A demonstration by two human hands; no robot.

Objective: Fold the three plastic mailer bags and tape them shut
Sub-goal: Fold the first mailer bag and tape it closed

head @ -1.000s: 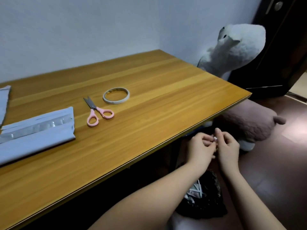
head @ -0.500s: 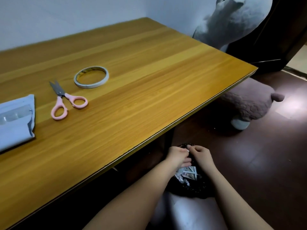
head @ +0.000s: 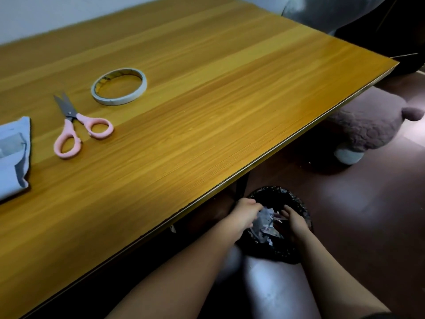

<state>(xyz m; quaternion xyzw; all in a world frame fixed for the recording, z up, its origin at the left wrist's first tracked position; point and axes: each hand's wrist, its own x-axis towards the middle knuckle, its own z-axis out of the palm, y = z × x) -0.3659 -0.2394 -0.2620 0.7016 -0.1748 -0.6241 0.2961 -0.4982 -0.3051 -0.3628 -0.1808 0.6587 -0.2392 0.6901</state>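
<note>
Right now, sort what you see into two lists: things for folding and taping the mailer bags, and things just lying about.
For the job:
- folded mailer bag
- tape roll
- pink scissors
- left hand and right hand, both over the bin

Just lying about:
- black-lined bin with paper scraps
- brown plush toy
- grey plush toy
</note>
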